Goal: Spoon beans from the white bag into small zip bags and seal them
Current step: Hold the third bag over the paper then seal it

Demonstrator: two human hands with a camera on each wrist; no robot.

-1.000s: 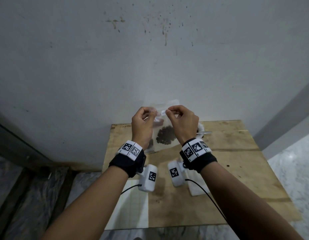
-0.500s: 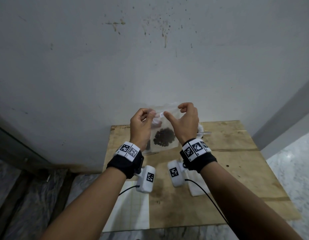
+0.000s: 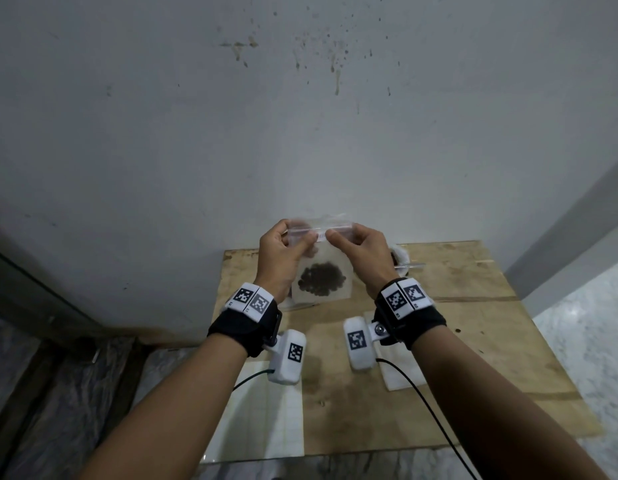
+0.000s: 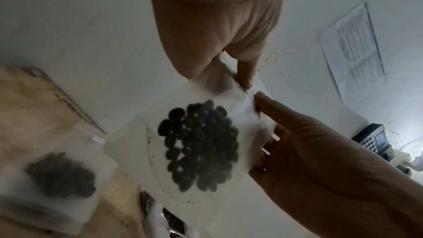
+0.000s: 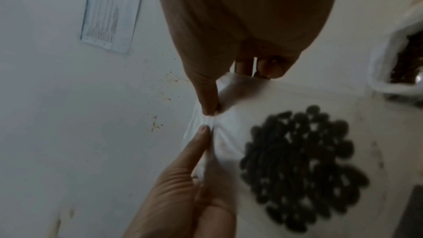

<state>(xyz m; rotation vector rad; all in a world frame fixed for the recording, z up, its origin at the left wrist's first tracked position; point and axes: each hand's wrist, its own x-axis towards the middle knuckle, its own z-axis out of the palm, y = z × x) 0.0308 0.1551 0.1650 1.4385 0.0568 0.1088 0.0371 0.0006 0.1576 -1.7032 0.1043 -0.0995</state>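
Note:
I hold a small clear zip bag [image 3: 330,263] upright above the table's far edge, with a clump of dark beans [image 3: 321,281] in its lower half. My left hand [image 3: 302,234] pinches the zip strip left of centre. My right hand [image 3: 340,231] pinches it just to the right, thumb tips almost touching. The left wrist view shows the bag [image 4: 231,86] and beans [image 4: 201,144] from below. In the right wrist view both thumbs meet at the strip [image 5: 209,121]. The white bag [image 3: 400,255] of beans stands behind my right hand, a spoon handle [image 3: 414,266] sticking out.
A wooden table [image 3: 474,306] stands against a stained grey wall. Another filled zip bag [image 4: 61,175] lies on it to the left. A white sheet [image 3: 266,410] hangs over the near left edge, and a white cloth [image 3: 401,377] lies under my right wrist.
My right hand briefly lifted its fingers from the strip, then pinched it again. The bag now hangs flatter and a little higher, held by both hands at the strip.

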